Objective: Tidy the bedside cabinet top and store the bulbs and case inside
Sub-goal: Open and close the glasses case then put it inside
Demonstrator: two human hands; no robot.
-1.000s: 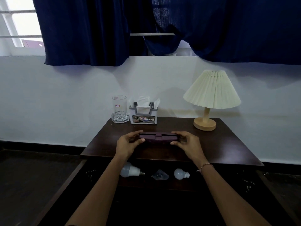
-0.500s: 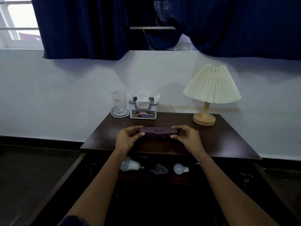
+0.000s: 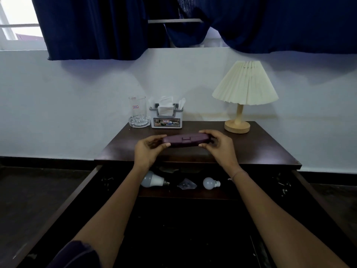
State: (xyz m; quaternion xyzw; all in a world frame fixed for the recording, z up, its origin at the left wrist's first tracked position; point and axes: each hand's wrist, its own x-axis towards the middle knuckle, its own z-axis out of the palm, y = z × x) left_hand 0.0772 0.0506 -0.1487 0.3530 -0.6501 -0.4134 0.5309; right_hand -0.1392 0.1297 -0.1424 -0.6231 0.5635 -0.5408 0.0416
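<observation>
Over the near middle of the cabinet top point(image 3: 260, 151), a closed dark purple case point(image 3: 185, 139) is held level, its long side and small clasp facing the camera. Whether it touches the wood under it cannot be told. The left hand point(image 3: 147, 149) grips the case's left end, thumb on the near face and fingers curled behind. The right hand point(image 3: 220, 147) grips the right end the same way, and a thin bracelet point(image 3: 238, 174) sits on that wrist.

Below the top's near edge the cabinet stands open, and a shelf point(image 3: 183, 195) inside carries three things in a row. A larger white bulb point(image 3: 153, 180) lies at the left, partly behind the left forearm, its metal base pointing right. A smaller white bulb point(image 3: 210, 183) lies at the right. Between them, apart from both, sits a small crumpled clear wrapper point(image 3: 187, 184).

Along the far edge of the top stand a glass mug point(image 3: 138, 111) on a clear dish at the left, a tissue holder point(image 3: 167, 118) just beside it, and a pleated cream lamp point(image 3: 244, 84) on a wooden base at the right. Behind them rises a white wall point(image 3: 77, 103), with dark blue curtains point(image 3: 96, 26) hanging above.
</observation>
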